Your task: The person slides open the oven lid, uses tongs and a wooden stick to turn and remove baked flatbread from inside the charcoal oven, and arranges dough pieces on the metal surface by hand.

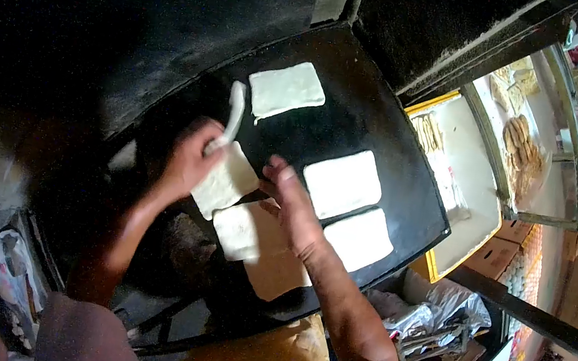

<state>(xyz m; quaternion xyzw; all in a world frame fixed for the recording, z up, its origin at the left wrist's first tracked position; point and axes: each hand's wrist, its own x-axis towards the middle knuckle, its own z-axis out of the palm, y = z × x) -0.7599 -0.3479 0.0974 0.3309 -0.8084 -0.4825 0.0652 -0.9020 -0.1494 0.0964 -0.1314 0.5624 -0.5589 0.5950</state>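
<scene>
My left hand point(194, 153) is closed on a white curved strip point(236, 114), which stands up from the fingers and is blurred; whether it is a tool or dough I cannot tell. Beneath that hand lies a flat dough rectangle point(228, 179) on a black griddle point(277, 136). My right hand point(293, 204) hovers just to the right, fingers apart and holding nothing visible. Below it are another dough piece point(234, 232) and a shaded one point(277, 274), partly hidden by my wrist. Further pale rectangles lie at the far side point(286, 92) and to the right point(344, 182).
A yellow-rimmed white tray point(474, 204) adjoins the griddle's right edge. Behind it, a glass case holds browned flatbreads point(519, 154). A dark wall point(181, 2) rises along the far left. Plastic bags point(428, 307) sit below the right front edge.
</scene>
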